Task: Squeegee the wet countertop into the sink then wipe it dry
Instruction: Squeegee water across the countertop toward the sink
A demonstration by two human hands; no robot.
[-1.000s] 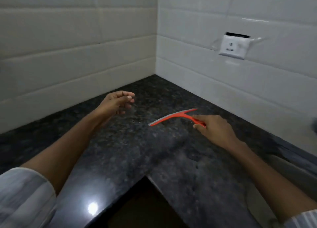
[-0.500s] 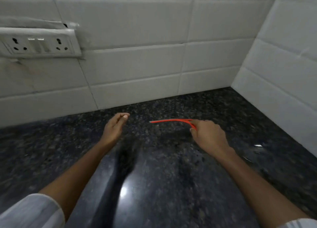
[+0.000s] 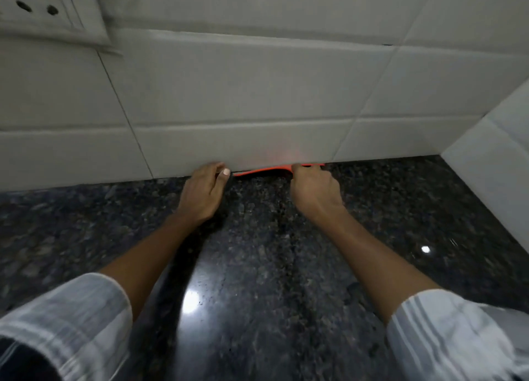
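Observation:
An orange-red squeegee [image 3: 264, 170] lies along the foot of the white tiled back wall, its blade on the dark speckled granite countertop [image 3: 257, 266]. My right hand [image 3: 315, 191] grips its handle, fingers curled round it and hiding most of it. My left hand [image 3: 201, 193] rests flat on the counter with fingers straight, its fingertips by the squeegee's left end against the wall. The sink is out of view.
A white socket plate [image 3: 43, 11] is mounted on the wall at the upper left. A second tiled wall [image 3: 492, 165] closes the corner on the right. Light glints off the countertop near me.
Both hands and the squeegee have moved forward to the base of the back wall. The view has swung left and drawn closer to the wall.

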